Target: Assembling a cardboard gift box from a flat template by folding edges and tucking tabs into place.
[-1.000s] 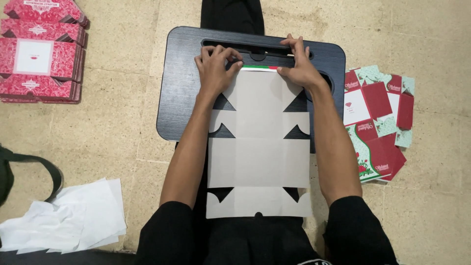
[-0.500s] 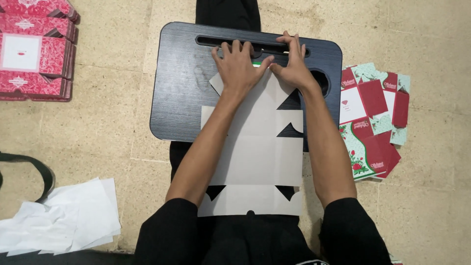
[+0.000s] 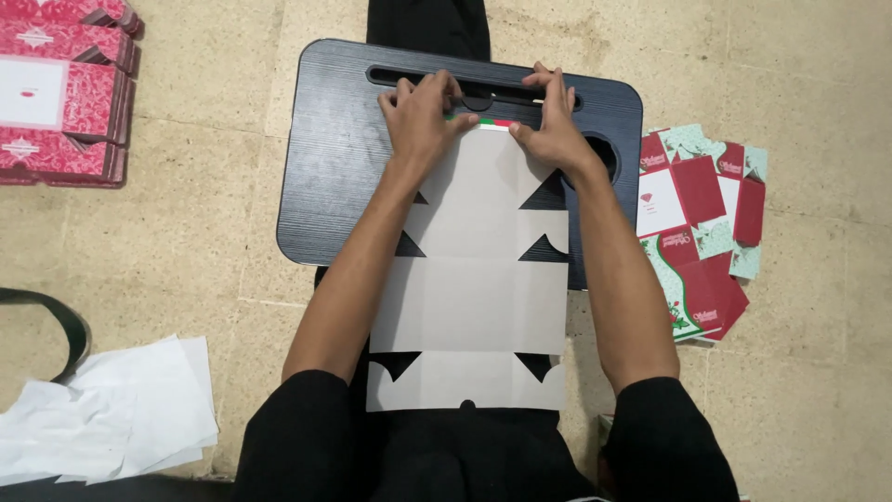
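**Flat box blank, far flap under fold**

Cardboard sheet: grey side up, running from lap onto black lap tray. Left hand and right hand: fingers pressed together on the sheet's far edge, pinching the flap. Risk: uneven pressure may skew the crease; the unsupported near end could slide.

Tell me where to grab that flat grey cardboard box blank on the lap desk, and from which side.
Take the cardboard blank by its long side edges around the middle, one hand from each side. There the panel is widest and unnotched, and partly overhangs the black lap desk, so fingers could probably slip under. The far edge is already pinned by the left hand and right hand.
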